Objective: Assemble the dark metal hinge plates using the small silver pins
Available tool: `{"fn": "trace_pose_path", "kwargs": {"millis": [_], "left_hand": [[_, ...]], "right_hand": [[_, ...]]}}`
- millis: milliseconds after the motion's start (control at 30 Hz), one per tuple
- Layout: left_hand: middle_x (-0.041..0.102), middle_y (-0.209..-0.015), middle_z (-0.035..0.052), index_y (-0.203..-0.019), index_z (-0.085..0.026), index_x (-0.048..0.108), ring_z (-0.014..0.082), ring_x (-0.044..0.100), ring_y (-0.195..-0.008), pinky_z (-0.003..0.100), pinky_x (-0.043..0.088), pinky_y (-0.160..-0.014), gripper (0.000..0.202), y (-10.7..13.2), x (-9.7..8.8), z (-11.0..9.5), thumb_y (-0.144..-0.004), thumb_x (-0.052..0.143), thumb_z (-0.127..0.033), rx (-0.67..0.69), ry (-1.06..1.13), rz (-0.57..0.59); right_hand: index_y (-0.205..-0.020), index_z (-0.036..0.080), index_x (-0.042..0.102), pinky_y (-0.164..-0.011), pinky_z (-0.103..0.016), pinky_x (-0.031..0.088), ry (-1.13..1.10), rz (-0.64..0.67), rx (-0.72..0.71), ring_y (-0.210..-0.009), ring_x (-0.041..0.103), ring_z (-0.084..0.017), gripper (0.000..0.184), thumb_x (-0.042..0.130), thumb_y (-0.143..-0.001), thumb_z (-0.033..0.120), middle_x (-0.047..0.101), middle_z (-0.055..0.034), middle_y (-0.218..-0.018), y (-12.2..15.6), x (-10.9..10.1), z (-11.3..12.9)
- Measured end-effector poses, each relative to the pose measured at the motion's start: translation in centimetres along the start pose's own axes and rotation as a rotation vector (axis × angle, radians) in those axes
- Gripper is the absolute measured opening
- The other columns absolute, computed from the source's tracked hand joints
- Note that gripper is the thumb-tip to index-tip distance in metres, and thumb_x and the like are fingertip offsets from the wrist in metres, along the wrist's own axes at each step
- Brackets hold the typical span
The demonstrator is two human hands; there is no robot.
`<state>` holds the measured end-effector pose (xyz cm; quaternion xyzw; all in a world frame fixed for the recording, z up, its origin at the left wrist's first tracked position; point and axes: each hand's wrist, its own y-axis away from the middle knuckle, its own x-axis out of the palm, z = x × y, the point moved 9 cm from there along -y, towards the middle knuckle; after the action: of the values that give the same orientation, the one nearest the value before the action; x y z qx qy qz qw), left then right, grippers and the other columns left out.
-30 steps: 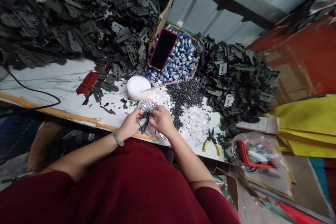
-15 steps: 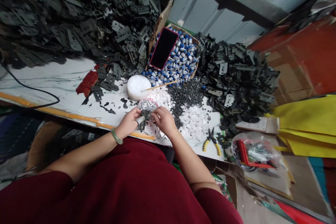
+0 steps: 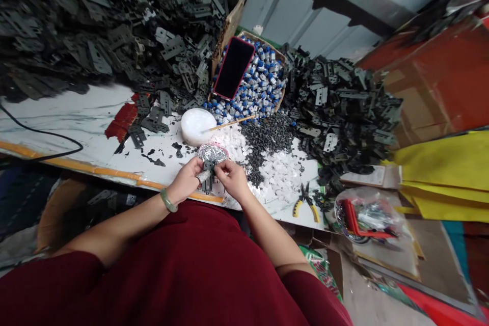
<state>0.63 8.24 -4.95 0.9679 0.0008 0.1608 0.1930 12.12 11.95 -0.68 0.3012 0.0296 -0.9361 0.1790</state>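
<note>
Fingers (image 3: 197, 165) of the left hand (image 3: 186, 182) and the right hand (image 3: 234, 179) meet from either side on one black bracket (image 3: 208, 172). Both hands grasp it, just above the near edge of the counter (image 3: 76, 117). Seen from the head camera, both forearms come up from a dark red lap and bend inward. The wrists are close together and the knuckles face up. One green bangle (image 3: 168, 200) sits on the left wrist.

Just beyond the hands lies one foil dish (image 3: 213, 152) of small silver bits. Behind it stands one white round tub (image 3: 196, 126) with one thin stick (image 3: 234, 123) resting on its rim. One phone (image 3: 234, 68) leans in one cardboard box of blue-and-white parts (image 3: 265, 84).

Two great heaps of black metal plates flank the box, one on the left (image 3: 95, 35) and one on the right (image 3: 340, 104). Loose grey bits (image 3: 267, 137) and white discs (image 3: 282, 173) are spread to the right of the hands. One pair of yellow-handled pliers (image 3: 305, 202) lies at the counter's near edge.
</note>
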Motion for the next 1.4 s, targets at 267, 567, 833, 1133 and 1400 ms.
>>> {"fn": "trace_pose_path", "kwargs": {"millis": [267, 567, 833, 1133, 1400], "left_hand": [[0.057, -0.059, -0.0065, -0.077, -0.02, 0.047, 0.0069, 0.048, -0.045, 0.019, 0.037, -0.043, 0.031, 0.2, 0.3, 0.7, -0.06, 0.072, -0.023, -0.054, 0.002, 0.029], [0.057, -0.062, -0.0061, -0.077, -0.019, 0.046, 0.0083, 0.052, -0.048, 0.019, 0.044, -0.042, 0.033, 0.8, 0.9, 1.4, -0.058, 0.072, -0.024, -0.131, -0.028, 0.03], [0.058, -0.061, -0.0062, -0.075, -0.019, 0.046, 0.0088, 0.053, -0.049, 0.019, 0.041, -0.043, 0.03, 0.7, 0.9, 2.2, -0.058, 0.07, -0.021, -0.141, -0.028, 0.026], [0.063, -0.066, -0.0032, -0.079, -0.018, 0.051, 0.0077, 0.05, -0.048, 0.018, 0.035, -0.043, 0.027, 0.5, 1.3, 2.1, -0.058, 0.068, -0.018, -0.147, -0.057, 0.055], [0.064, -0.07, -0.0026, -0.08, -0.018, 0.051, 0.0078, 0.051, -0.049, 0.019, 0.038, -0.045, 0.031, 0.7, 1.6, 1.9, -0.058, 0.073, -0.021, -0.175, 0.031, 0.046]], "right_hand": [[-0.07, 0.02, 0.053, -0.057, -0.021, 0.039, 0.078, -0.056, 0.02, -0.057, 0.052, -0.012, 0.017, 0.047, -0.083, 0.028, 0.058, 0.001, -0.062, 1.1, 0.3, -0.1], [-0.074, 0.019, 0.054, -0.057, -0.02, 0.037, 0.084, -0.022, 0.099, -0.057, 0.049, -0.011, 0.016, 0.047, -0.086, 0.027, 0.056, 0.0022, -0.062, 1.9, 0.9, -1.4], [-0.074, 0.018, 0.058, -0.059, -0.02, 0.039, -0.046, 0.037, 0.119, -0.061, 0.052, -0.011, 0.015, 0.053, -0.084, 0.027, 0.06, 0.0012, -0.067, 2.3, 1.5, -2.9], [-0.086, 0.016, 0.066, -0.079, -0.03, 0.041, 0.625, -0.062, 0.093, -0.09, 0.055, -0.021, 0.019, 0.049, -0.09, 0.022, 0.062, -0.0111, -0.092, -1.2, -4.2, -6.3], [-0.092, 0.018, 0.063, -0.071, -0.025, 0.043, 0.346, -0.065, 0.13, -0.077, 0.059, -0.016, 0.015, 0.05, -0.09, 0.024, 0.065, -0.0046, -0.083, 0.2, -2.9, -6.2]]}}
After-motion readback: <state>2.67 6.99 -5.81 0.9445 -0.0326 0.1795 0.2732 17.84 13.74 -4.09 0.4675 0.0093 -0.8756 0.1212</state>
